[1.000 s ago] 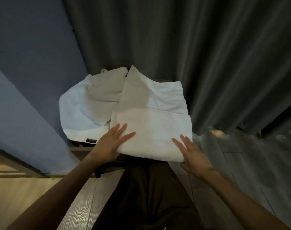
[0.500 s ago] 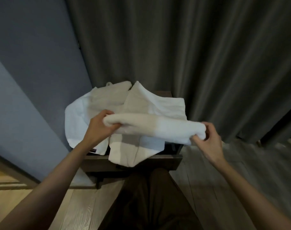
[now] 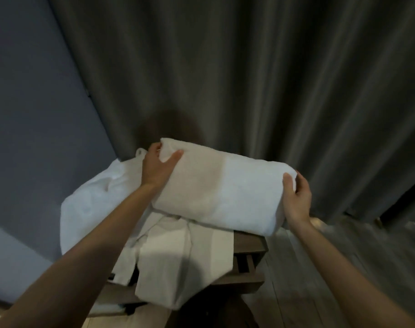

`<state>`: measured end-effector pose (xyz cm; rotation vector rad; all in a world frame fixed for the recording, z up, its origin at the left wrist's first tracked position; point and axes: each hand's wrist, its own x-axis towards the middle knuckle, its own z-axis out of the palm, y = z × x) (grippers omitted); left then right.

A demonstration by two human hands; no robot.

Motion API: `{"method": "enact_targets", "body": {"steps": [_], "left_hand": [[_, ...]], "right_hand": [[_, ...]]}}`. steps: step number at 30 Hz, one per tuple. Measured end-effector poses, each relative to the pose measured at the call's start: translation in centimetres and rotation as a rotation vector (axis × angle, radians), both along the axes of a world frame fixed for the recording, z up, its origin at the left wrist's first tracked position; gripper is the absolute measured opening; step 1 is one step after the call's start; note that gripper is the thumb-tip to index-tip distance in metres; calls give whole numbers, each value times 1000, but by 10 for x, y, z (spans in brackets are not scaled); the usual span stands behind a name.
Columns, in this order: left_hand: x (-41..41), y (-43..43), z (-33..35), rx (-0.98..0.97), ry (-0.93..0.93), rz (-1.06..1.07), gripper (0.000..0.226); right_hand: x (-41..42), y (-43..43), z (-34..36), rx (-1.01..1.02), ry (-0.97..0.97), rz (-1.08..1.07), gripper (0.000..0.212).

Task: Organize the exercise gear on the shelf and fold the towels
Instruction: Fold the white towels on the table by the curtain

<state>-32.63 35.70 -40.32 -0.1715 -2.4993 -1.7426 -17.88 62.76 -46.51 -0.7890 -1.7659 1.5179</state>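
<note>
A folded towel (image 3: 220, 192) is held between both hands over the wooden shelf (image 3: 249, 245); I cannot tell whether its lower edge touches the shelf. The left hand (image 3: 158, 170) grips the towel's 10 o'clock end, thumb on top. The right hand (image 3: 296, 200) clasps its 3 o'clock end. On the shelf top a crumpled towel (image 3: 90, 204) lies at 8 o'clock, and a draped towel (image 3: 178, 263) hangs over the front edge at 6 o'clock. A grey curtain (image 3: 249, 79) hangs behind at 12 o'clock.
</note>
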Motion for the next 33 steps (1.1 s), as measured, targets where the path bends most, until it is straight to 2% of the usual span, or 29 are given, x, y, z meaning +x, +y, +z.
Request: {"method": "enact_targets", "body": {"steps": [3,8,11,13,16,19,21,25,29,33], "left_hand": [[-42,28,-11,-11,-17,-1,65],[-106,59,-54,-300,-172,-23,70],[-126,55,-70,-375,-228,-129,73],[-127,42,-68,-343,-300,-225,73],[-117,26,-60,-237,-500,-309,86],[-112,25,-58,-430,-549,-377,106],[-119,30,-57,-509,-528,-400,107],[-130,44,-58,-617,-447,-357,102],[-132,50,-64,-505,-439,-357,99],[-135,54,-68,-571,-390,-327,99]], "right_hand": [[-39,14,-11,-54,-45,-25,46],[-95,30,-52,-59,-225,4,52],[-101,29,-71,-79,-417,162,72],[-100,30,-71,-126,-505,234,79],[-98,31,-62,-270,-599,323,75],[-92,32,-57,-348,-793,370,70],[-91,34,-52,-403,-863,396,68],[-92,31,-53,-374,-796,321,57],[-92,31,-62,-379,-709,278,65],[-93,26,-61,-342,-635,187,59]]}}
